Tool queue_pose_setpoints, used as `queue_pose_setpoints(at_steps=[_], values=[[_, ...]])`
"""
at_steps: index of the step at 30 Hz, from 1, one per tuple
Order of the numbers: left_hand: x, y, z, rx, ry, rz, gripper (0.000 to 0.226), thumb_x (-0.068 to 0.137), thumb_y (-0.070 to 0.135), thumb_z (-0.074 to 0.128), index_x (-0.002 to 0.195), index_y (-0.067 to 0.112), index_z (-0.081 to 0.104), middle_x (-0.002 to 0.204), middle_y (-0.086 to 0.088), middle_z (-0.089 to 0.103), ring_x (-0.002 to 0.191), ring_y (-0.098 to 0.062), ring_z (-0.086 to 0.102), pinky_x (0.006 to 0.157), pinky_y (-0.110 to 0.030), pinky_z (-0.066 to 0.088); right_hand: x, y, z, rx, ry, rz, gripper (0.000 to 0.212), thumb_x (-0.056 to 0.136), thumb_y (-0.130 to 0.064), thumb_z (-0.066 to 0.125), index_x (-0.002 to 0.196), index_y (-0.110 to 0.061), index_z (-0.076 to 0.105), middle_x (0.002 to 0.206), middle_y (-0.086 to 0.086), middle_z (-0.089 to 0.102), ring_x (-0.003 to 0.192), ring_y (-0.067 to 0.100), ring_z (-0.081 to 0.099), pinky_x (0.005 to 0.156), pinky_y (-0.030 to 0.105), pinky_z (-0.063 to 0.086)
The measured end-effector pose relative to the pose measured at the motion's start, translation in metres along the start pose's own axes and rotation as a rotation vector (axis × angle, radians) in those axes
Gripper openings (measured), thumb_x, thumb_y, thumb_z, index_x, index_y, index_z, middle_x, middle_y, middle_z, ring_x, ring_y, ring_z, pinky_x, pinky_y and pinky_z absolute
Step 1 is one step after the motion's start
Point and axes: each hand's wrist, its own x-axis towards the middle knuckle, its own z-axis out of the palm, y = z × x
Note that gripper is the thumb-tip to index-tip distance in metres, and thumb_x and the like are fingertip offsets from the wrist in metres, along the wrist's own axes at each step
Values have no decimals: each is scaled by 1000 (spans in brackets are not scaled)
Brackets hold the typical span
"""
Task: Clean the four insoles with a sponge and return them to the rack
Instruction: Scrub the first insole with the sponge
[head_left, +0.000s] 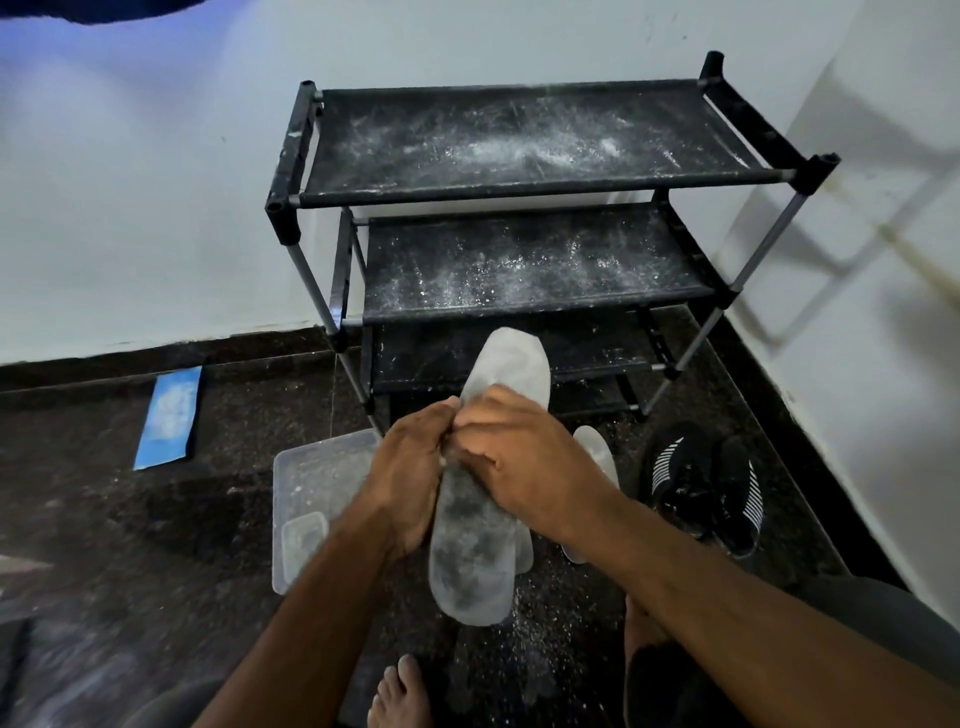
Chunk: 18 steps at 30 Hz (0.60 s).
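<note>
Both hands meet over the middle of a long grey insole (475, 551) held lengthwise above the floor: the left hand (410, 478) wraps the insole's left edge with fingers curled under it, and the right hand (514, 457) presses down on top, fingers bunched tight. Whether a sponge sits under the right hand cannot be told, as the fingers hide it. The insole's heel half is blotched with dark smears and white powder.

A bare foot (400, 693) stands on the dark speckled stone floor (156, 519) at the bottom of the view, with white powder scattered on the floor around it. Under the held insole, the edge of another insole (525, 553) peeks out, and a third insole (597, 457) lies just to the right, partly hidden by the right forearm. To the left sits a clear plastic tub (311, 478) with a smaller clear container (303, 540) inside it. To the right lies a pair of black shoes (706, 483) with white stripes. Further left, a blue strip (169, 418) leans from the floor onto the dark skirting.

Beyond the hands stands the black shoe rack (519, 145), set in the corner, its fabric shelves dusted with white powder. Pale walls (130, 208) close the corner behind and to the right.
</note>
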Motion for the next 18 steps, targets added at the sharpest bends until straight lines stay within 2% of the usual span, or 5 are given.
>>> queue_pose_setpoints(at_steps=[3, 7, 11, 13, 18], values=[[0, 2, -2, -1, 31, -1, 39, 109, 24, 44, 118, -10, 61, 105, -31, 61, 87, -33, 63, 78, -40, 56, -1, 10, -7, 106, -35, 45, 7, 86, -11, 68, 83, -13, 73, 86, -4, 63, 88, 12, 48, 78, 27, 42], [1, 4, -4, -24, 53, 7, 43, 108, 26, 44, 126, -8, 65, 127, -35, 63, 105, -39, 66, 89, -45, 58, -1, 38, -20, 5, 183, 282, 8, 88, -15, 70, 92, -16, 76, 91, -7, 64, 90, 10, 52, 80, 30, 48], [-1, 2, -1, -52, -20, -20, 51, 110, 39, 41, 120, 1, 72, 115, -26, 73, 97, -29, 73, 77, -38, 62, -4, 24, -10, 14, 88, 225, 12, 91, -22, 65, 92, -15, 74, 92, -6, 62, 90, 9, 49, 81, 28, 45], [0, -1, -1, -34, -21, 15, 47, 108, 37, 45, 118, 0, 71, 110, -25, 73, 94, -28, 74, 74, -37, 61, -6, 16, -4, -10, 36, 172, 14, 92, -22, 63, 91, -13, 73, 90, -4, 61, 90, 10, 48, 80, 28, 44], [1, -5, -5, 38, 1, 72, 40, 108, 30, 47, 121, -2, 69, 118, -24, 73, 106, -36, 72, 86, -43, 61, -1, 32, -13, -66, 188, 342, 11, 93, -19, 64, 95, -15, 75, 92, -6, 61, 90, 4, 45, 79, 21, 44]])
